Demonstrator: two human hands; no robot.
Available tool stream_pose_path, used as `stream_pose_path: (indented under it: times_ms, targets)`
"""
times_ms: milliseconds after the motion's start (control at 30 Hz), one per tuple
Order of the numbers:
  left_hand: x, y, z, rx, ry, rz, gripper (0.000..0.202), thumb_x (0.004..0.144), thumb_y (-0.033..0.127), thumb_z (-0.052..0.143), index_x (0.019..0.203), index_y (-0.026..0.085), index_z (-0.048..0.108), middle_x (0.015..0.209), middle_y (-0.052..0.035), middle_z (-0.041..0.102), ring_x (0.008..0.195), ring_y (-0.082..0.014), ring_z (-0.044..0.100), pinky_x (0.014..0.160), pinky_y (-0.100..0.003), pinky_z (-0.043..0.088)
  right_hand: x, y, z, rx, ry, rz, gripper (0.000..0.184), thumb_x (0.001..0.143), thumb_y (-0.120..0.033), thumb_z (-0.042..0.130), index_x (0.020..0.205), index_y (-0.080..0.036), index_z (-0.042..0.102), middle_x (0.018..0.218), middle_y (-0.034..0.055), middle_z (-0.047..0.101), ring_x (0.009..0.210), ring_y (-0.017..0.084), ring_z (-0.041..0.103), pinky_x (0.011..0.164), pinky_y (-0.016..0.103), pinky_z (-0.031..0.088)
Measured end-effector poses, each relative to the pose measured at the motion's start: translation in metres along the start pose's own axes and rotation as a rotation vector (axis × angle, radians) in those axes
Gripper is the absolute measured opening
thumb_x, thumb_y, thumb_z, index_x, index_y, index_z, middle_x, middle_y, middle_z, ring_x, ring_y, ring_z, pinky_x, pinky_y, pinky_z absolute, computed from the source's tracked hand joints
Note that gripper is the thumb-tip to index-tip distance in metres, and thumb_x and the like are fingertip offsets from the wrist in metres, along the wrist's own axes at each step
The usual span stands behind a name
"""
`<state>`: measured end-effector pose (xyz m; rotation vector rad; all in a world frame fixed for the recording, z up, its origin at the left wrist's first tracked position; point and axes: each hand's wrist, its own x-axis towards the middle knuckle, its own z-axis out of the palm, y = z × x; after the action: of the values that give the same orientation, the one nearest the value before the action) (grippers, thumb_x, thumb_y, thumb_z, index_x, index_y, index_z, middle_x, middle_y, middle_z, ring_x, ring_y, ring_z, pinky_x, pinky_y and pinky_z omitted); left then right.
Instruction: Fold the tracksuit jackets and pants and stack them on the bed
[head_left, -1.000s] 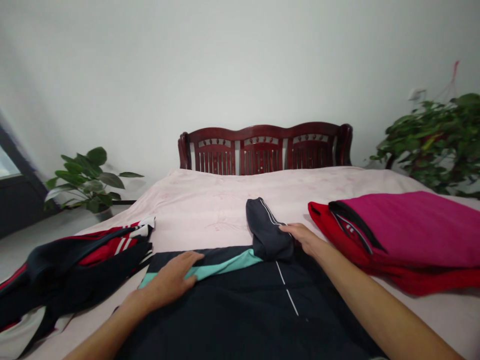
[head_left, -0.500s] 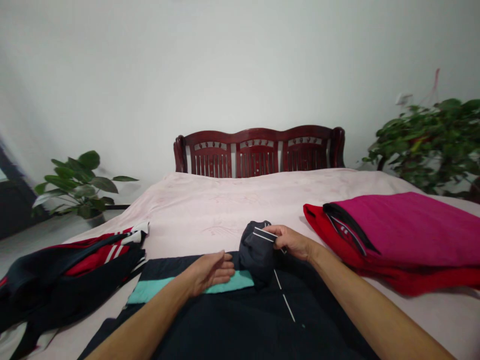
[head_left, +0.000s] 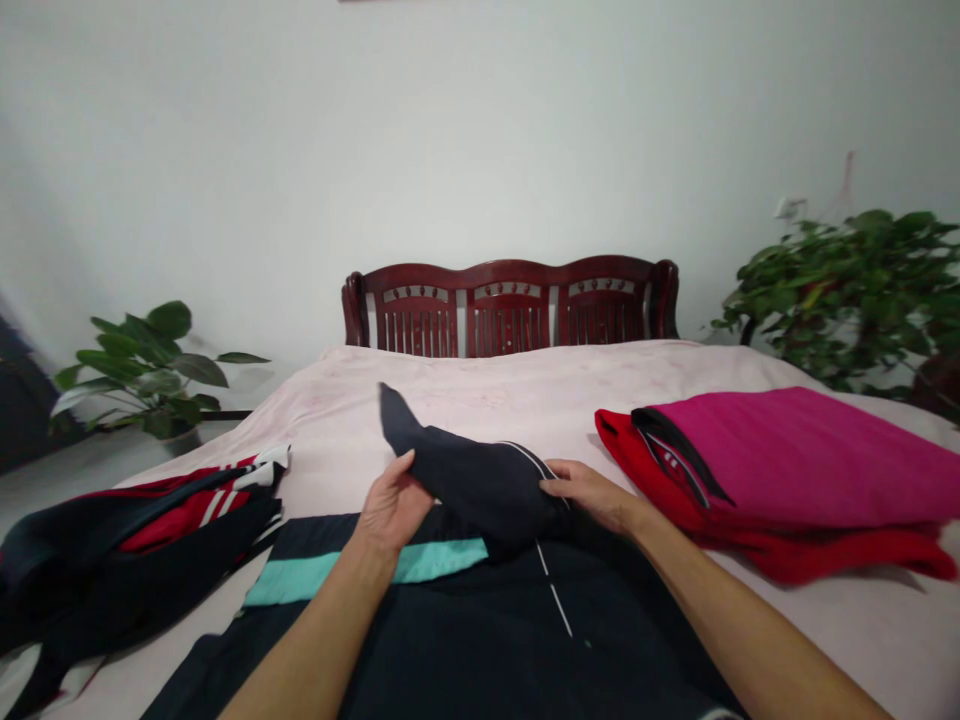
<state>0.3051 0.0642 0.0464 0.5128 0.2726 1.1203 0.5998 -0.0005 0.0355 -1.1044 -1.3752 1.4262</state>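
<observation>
A dark navy garment [head_left: 450, 640] with a turquoise band and thin white piping lies spread in front of me. Its collar [head_left: 480, 480], a loose navy flap edged with white trim, is raised off the bed between my hands. My right hand [head_left: 589, 492] pinches the white-trimmed edge of the collar, thumb on top. My left hand [head_left: 396, 503] is closed on the flap's lower left edge, its thumb up and its fingers partly hidden behind the cloth. The flap's pointed end sticks up and away to the left.
Folded magenta and red clothes [head_left: 795, 450] lie stacked on the right. A heap of navy, red and white clothing [head_left: 150, 550] is at the left. Underneath is a pale pink bedsheet [head_left: 450, 390], with a dark wooden headboard [head_left: 510, 310] behind. Potted plants [head_left: 161, 375] stand either side.
The bunched navy collar has been spread out to the left, its pointed end now raised. My left hand has gone from open beside it to gripping it. My right hand keeps its pinch.
</observation>
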Motion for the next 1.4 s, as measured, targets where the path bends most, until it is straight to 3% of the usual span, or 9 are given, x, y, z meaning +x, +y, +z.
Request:
stream_pose_path:
  times_ms: [167,267,400,567,733,933,1100,1267,1400]
  targets:
    - [-0.036,0.035,-0.042,0.09,0.164,0.097,0.03,0.092,0.021,0.051,0.118,0.022,0.067,0.098,-0.0036,0.078,0.106,-0.0193,0.069,0.103,-0.039,0.048,0.016,0.03,-0.005,-0.398,0.084,-0.109,0.049,0.07,-0.038,0.072,0.114,-0.016,0.067,0.115,0.0084,0.071,0.109,0.026,0.064,0.098,0.04,0.047]
    - [-0.051,0.044,-0.07,0.044,0.308,0.109,0.016,0.092,0.026,0.053,0.099,0.022,0.067,0.087,-0.0023,0.076,0.084,-0.0173,0.071,0.076,-0.033,0.057,0.024,0.044,-0.006,-0.577,0.189,-0.125,0.037,0.074,-0.032,0.062,0.106,-0.016,0.07,0.108,0.0082,0.073,0.103,0.026,0.066,0.097,0.041,0.048]
    - [-0.058,0.06,-0.091,0.018,0.512,0.082,0.017,0.093,0.021,0.049,0.081,0.02,0.06,0.066,0.0019,0.067,0.052,-0.0118,0.061,0.047,-0.024,0.045,0.031,0.045,-0.007,-0.696,0.282,-0.191,0.036,0.076,-0.026,0.053,0.106,-0.017,0.07,0.109,0.009,0.073,0.104,0.025,0.065,0.1,0.042,0.046]
    - [-0.067,0.083,-0.103,0.105,0.684,0.13,0.021,0.089,0.008,0.046,0.092,0.019,0.063,0.076,-0.0002,0.07,0.067,-0.0141,0.069,0.063,-0.03,0.056,0.027,0.043,-0.016,-0.633,0.325,-0.143,0.044,0.075,-0.029,0.056,0.116,-0.015,0.068,0.122,0.0137,0.068,0.11,0.026,0.064,0.102,0.044,0.045]
    - [-0.088,0.087,-0.104,0.159,0.805,0.061,0.019,0.085,0.009,0.052,0.097,0.02,0.062,0.082,-0.0016,0.07,0.07,-0.0166,0.071,0.068,-0.035,0.06,0.011,0.047,-0.025,-0.551,0.231,-0.11,0.056,0.065,-0.017,0.054,0.12,-0.019,0.066,0.122,0.0084,0.069,0.114,0.024,0.062,0.102,0.04,0.046]
    - [-0.113,0.033,-0.058,0.272,0.643,-0.269,0.011,0.083,0.006,0.064,0.093,0.011,0.061,0.09,-0.014,0.072,0.082,-0.0241,0.075,0.073,-0.033,0.063,0.009,0.04,-0.008,-1.047,0.235,-0.122,0.038,0.072,-0.025,0.061,0.107,-0.018,0.071,0.113,0.0115,0.071,0.108,0.028,0.062,0.098,0.041,0.044]
    - [-0.108,-0.03,-0.003,0.314,0.319,-0.481,0.037,0.076,0.004,0.074,0.109,0.01,0.06,0.114,-0.0186,0.071,0.093,-0.0285,0.074,0.076,-0.032,0.063,0.016,0.033,-0.014,-0.992,0.199,-0.104,0.03,0.068,-0.028,0.066,0.096,-0.019,0.072,0.098,0.0068,0.072,0.092,0.025,0.064,0.083,0.034,0.047]
    - [-0.067,-0.081,0.022,0.151,0.49,-0.513,0.009,0.088,0.005,0.06,0.097,0.002,0.059,0.076,-0.0135,0.072,0.051,-0.0112,0.067,0.047,-0.017,0.054,0.018,0.03,-0.026,-0.898,0.114,-0.113,0.03,0.077,-0.04,0.061,0.098,-0.021,0.071,0.091,0.0032,0.072,0.083,0.02,0.063,0.074,0.029,0.047]
    - [-0.06,-0.11,0.024,0.115,0.574,-0.385,0.005,0.091,0.007,0.057,0.095,0.01,0.054,0.07,-0.0053,0.069,0.048,-0.0068,0.063,0.043,-0.013,0.049,0.019,0.03,-0.022,-0.93,0.159,-0.144,0.031,0.084,-0.046,0.055,0.098,-0.023,0.071,0.086,0.0023,0.072,0.074,0.019,0.061,0.071,0.029,0.045]
